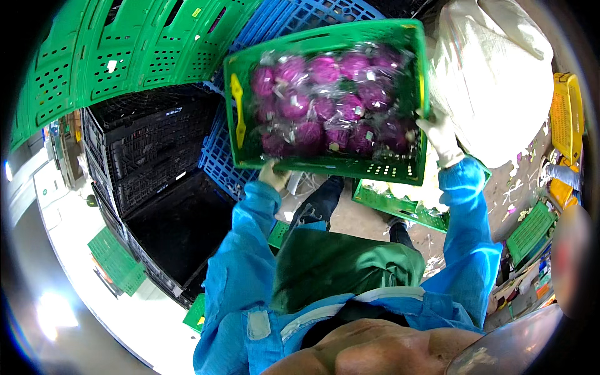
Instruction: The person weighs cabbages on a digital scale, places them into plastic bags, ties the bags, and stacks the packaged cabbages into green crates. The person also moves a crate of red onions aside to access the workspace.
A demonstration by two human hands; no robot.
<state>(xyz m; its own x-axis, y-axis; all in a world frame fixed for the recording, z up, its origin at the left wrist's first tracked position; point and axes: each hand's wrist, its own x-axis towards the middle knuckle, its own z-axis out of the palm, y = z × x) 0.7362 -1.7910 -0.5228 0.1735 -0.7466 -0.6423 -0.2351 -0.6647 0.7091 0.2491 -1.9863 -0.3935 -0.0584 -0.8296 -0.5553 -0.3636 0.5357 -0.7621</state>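
A green plastic crate (328, 171) is held up in front of me, slightly tilted. In it lie rows of red cabbages (294, 104), wrapped in clear plastic film. My left hand (273, 176) grips the crate's near wall close to its left corner, fingers partly hidden by the rim. At the right end wall, my right hand (440, 138) in a white glove has hold of the crate. A yellow latch (237, 111) shows inside the left end wall. Below the held crate, partly covered by it, another green crate (403, 206) with pale produce rests on the floor.
Black crates (154, 145) are stacked at my left. Blue crates (300, 18) and a tall green crate wall (154, 51) rise behind. A bulging white sack (492, 79) stands at the right. Leaf scraps litter the floor (511, 187). A yellow crate (566, 117) is farther right, near another person's leg (565, 174).
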